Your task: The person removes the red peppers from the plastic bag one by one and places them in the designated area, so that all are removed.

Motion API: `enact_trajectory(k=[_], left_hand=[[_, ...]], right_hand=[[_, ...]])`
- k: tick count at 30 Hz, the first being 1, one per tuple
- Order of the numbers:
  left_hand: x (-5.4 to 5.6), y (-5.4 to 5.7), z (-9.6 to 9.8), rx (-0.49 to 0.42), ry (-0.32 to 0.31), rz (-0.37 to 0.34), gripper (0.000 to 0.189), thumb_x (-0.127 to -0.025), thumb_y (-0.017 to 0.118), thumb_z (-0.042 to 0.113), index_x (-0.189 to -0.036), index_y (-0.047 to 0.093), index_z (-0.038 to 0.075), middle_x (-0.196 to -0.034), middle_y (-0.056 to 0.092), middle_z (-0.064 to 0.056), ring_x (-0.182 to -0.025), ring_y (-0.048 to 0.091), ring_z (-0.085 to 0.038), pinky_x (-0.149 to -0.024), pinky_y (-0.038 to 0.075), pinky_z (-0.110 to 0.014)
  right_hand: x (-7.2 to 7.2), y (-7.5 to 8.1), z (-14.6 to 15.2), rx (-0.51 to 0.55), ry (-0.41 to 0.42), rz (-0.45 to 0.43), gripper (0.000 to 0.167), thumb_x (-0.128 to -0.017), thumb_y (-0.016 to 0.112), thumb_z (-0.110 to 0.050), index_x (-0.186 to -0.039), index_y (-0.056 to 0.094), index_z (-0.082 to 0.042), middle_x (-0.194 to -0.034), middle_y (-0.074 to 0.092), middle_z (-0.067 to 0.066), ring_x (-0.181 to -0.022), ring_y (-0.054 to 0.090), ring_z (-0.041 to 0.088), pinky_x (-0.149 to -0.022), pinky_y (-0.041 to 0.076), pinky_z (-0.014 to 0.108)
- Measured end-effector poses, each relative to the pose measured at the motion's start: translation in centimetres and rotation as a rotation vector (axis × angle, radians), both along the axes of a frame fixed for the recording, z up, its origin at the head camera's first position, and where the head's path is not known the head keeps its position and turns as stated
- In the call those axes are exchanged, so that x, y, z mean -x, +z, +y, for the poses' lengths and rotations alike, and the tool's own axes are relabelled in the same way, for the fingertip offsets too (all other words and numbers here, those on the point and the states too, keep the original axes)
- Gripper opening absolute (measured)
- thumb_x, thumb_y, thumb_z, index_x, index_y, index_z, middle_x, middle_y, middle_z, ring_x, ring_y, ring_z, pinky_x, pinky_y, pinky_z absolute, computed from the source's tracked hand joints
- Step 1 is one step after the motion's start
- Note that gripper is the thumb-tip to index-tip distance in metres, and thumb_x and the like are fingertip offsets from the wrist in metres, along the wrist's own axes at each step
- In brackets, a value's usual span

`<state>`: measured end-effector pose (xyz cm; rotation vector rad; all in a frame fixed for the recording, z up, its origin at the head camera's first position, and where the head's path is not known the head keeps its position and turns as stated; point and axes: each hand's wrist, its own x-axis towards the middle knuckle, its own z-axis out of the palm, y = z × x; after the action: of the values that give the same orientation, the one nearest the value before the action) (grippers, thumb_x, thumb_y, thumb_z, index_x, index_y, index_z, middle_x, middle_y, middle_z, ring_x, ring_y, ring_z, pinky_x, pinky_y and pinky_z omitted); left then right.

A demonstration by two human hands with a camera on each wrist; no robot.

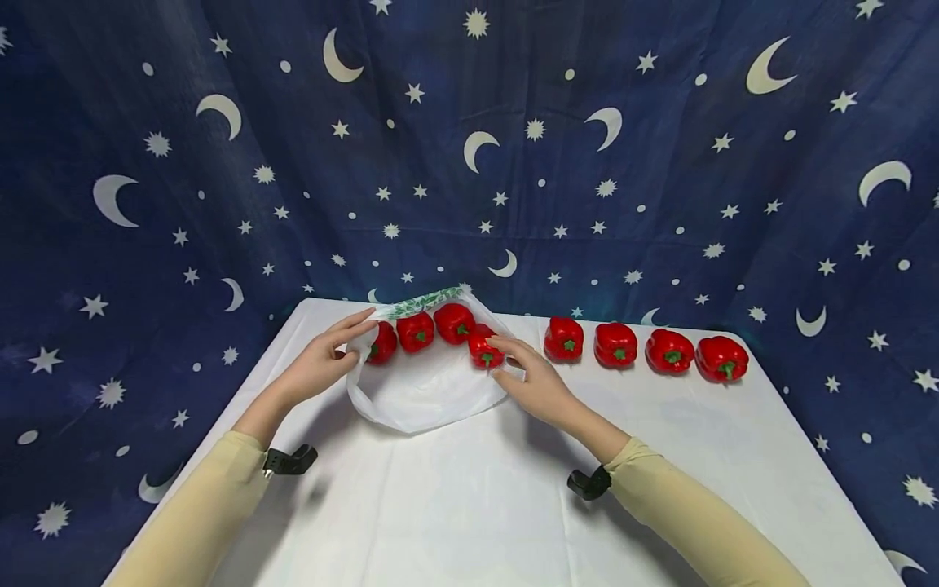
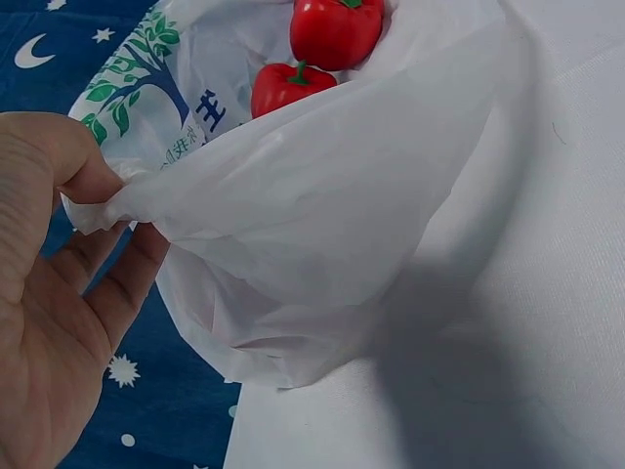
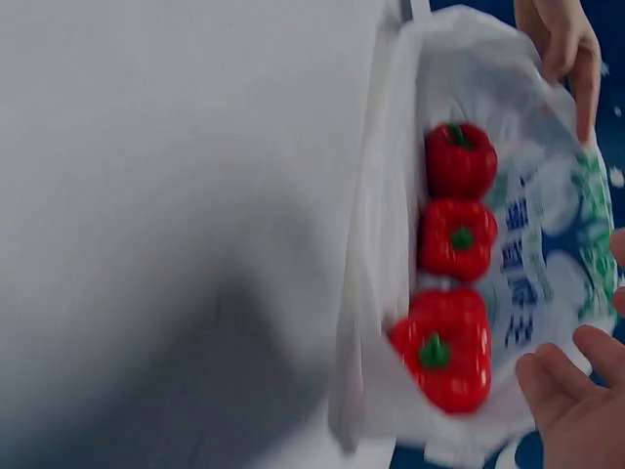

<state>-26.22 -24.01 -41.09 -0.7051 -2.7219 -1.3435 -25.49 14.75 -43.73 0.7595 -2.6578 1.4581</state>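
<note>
A white plastic bag (image 1: pixel 421 391) with a green leaf print lies on its side, its mouth towards me. Several red bell peppers (image 1: pixel 416 332) sit inside it. My left hand (image 1: pixel 323 359) pinches the bag's rim at the left between thumb and fingers; in the left wrist view the plastic bunches in that grip. At the bag's right side is my right hand (image 1: pixel 539 383), fingers spread and thumb apart, beside the rightmost pepper (image 1: pixel 484 346) in the bag. The right wrist view shows these fingers loose, with a gap to the nearest pepper (image 3: pixel 444 352).
To the right of the bag, several more red bell peppers (image 1: pixel 616 346) stand in a row near the back of the white-covered table (image 1: pixel 455 505). A dark blue curtain (image 1: pixel 543 163) with moons and stars hangs behind the table and at its sides.
</note>
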Motion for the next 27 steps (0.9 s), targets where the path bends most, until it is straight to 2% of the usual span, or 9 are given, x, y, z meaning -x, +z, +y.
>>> enact_trajectory(k=[6, 11, 15, 20, 23, 27], left_hand=[[0.0, -0.1, 0.1, -0.005, -0.006, 0.016, 0.058, -0.098, 0.049, -0.005, -0.153, 0.049, 0.011, -0.165, 0.03, 0.012, -0.145, 0.033, -0.02, -0.077, 0.046, -0.025], [-0.1, -0.1, 0.2, -0.007, 0.0, 0.003, 0.057, -0.098, 0.049, -0.004, -0.153, 0.049, 0.012, -0.164, 0.03, 0.013, -0.146, 0.032, -0.02, -0.078, 0.046, -0.025], [-0.1, -0.3, 0.1, -0.018, 0.001, -0.002, 0.057, -0.098, 0.049, -0.003, -0.153, 0.05, 0.014, -0.164, 0.03, 0.013, -0.145, 0.033, -0.019, -0.078, 0.047, -0.025], [0.2, -0.5, 0.2, -0.037, -0.013, 0.016, 0.059, -0.096, 0.05, -0.006, -0.152, 0.051, 0.012, -0.165, 0.031, 0.008, -0.143, 0.036, -0.021, -0.074, 0.047, -0.025], [0.4, -0.5, 0.3, -0.046, -0.022, 0.028, 0.06, -0.095, 0.05, -0.007, -0.152, 0.051, 0.011, -0.165, 0.031, 0.005, -0.144, 0.036, -0.021, -0.073, 0.046, -0.025], [0.5, -0.5, 0.5, -0.051, -0.021, 0.03, 0.06, -0.095, 0.049, -0.007, -0.153, 0.051, 0.013, -0.165, 0.031, 0.007, -0.145, 0.034, -0.019, -0.072, 0.046, -0.026]], right_hand=[[0.6, -0.9, -3.9, -0.046, 0.077, -0.051, 0.065, -0.095, 0.071, -0.026, -0.154, 0.047, -0.019, -0.155, 0.044, 0.001, -0.138, 0.046, 0.031, -0.11, 0.041, 0.049], [2.5, -1.4, -7.2, -0.025, 0.082, -0.088, 0.074, -0.092, 0.074, -0.027, -0.157, 0.042, -0.013, -0.156, 0.043, 0.006, -0.14, 0.044, 0.033, -0.108, 0.042, 0.047], [4.5, -1.7, -9.5, -0.012, 0.032, -0.127, 0.075, -0.093, 0.074, -0.029, -0.157, 0.04, -0.01, -0.157, 0.042, 0.008, -0.142, 0.042, 0.031, -0.111, 0.04, 0.046], [6.4, -2.3, -12.0, -0.016, -0.038, -0.158, 0.078, -0.092, 0.073, -0.033, -0.157, 0.038, -0.007, -0.158, 0.042, 0.011, -0.143, 0.041, 0.029, -0.114, 0.036, 0.044], [7.1, -2.8, -13.1, -0.061, -0.071, -0.139, 0.08, -0.092, 0.073, -0.033, -0.159, 0.036, -0.008, -0.159, 0.041, 0.011, -0.144, 0.041, 0.028, -0.114, 0.035, 0.044], [7.9, -3.4, -14.4, -0.156, -0.13, -0.092, 0.082, -0.091, 0.072, -0.032, -0.161, 0.034, -0.011, -0.161, 0.039, 0.009, -0.144, 0.04, 0.026, -0.116, 0.031, 0.053]])
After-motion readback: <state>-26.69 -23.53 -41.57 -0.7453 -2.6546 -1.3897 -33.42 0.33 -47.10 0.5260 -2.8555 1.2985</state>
